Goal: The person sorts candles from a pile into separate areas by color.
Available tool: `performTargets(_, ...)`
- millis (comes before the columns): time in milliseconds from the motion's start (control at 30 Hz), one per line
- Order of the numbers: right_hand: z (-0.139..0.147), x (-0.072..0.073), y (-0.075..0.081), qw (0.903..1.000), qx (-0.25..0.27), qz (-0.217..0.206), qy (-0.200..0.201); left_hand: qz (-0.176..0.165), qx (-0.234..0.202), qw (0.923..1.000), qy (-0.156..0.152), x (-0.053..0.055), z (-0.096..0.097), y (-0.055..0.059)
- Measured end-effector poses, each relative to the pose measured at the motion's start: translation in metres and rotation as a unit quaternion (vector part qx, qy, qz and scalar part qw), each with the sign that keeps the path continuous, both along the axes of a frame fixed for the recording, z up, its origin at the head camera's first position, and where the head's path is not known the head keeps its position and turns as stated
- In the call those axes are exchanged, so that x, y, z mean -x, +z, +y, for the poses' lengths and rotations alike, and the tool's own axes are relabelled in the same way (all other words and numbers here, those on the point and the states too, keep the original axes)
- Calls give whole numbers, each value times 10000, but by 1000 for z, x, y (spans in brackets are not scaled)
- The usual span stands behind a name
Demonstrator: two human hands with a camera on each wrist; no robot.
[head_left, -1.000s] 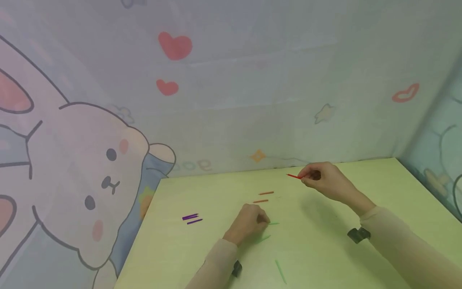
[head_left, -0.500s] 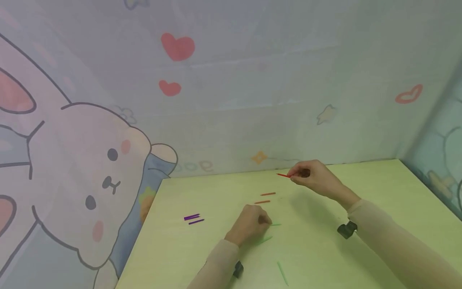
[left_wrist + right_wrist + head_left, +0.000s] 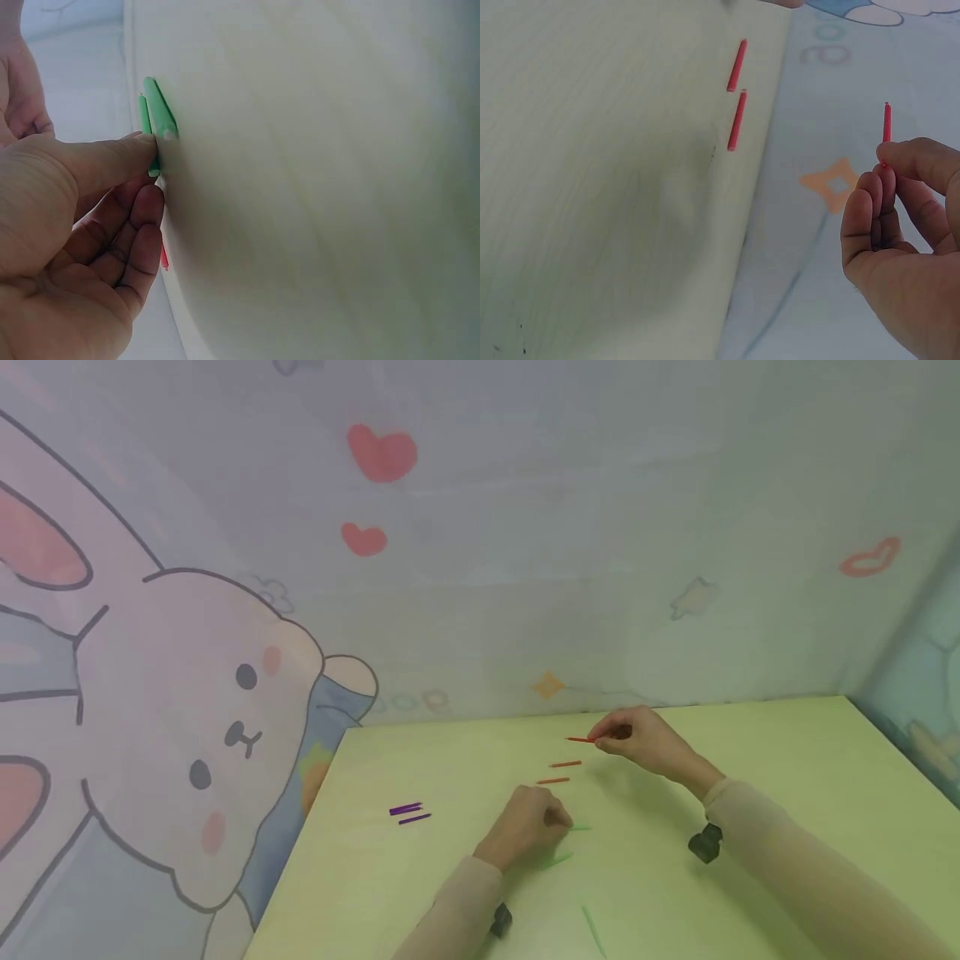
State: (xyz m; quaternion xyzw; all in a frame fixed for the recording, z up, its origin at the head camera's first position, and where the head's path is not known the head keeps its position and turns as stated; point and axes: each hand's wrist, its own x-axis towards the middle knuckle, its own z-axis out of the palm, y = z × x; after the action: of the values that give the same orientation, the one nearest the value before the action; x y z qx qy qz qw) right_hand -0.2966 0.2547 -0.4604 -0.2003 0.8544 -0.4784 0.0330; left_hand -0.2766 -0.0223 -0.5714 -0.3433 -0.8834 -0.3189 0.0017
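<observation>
Room is free between the purple sticks [image 3: 415,818] and left hand [image 3: 523,828], and on the table [image 3: 795,760] at far right; two red sticks [image 3: 553,781] obstruct toward the right hand [image 3: 651,746], a wall [image 3: 480,635] along the far edge.

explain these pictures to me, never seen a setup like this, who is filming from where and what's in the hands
There is no machine here: a person is working with two bare hands. The wide view comes from a camera worn on the head, looking forward and down; the other two views come from wrist cameras, each watching its own hand's work. On the pale table lie three purple sticks, two orange-red sticks and two loose green sticks. The left hand pinches a third green stick, and the right hand pinches a red stick. Behind is a wall covering printed with a rabbit.
</observation>
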Motion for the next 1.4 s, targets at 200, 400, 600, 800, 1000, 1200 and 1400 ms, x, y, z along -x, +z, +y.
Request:
performTargets(200, -3, -1, -8, 9998, 84, -32, 150, 103, 37, 9999, -29, 3, 2, -15)
performTargets(400, -7, 2, -10, 9996, 152, 1, 221, 218, 140, 9996, -57, 15, 1, -31)
performTargets(600, -12, 9, -17, 9995, 167, 98, 243, -101, 21, 9999, 9, -8, 1, 9)
performTargets(800, -20, 11, -26, 9995, 95, 101, 297, -288, 283, 9991, 99, -17, 2, 24)
performTargets(1000, -26, 15, -35, 9996, -11, 56, 293, -68, 379, 9992, 45, -24, 1, 35)
performTargets(1200, -29, 24, -43, 9992, -237, 70, 326, -68, 171, 9998, 37, -16, 4, 30)
performTargets(1400, -34, 27, -51, 9985, -517, 79, 173, 70, 165, 9998, -50, -9, 4, 20)
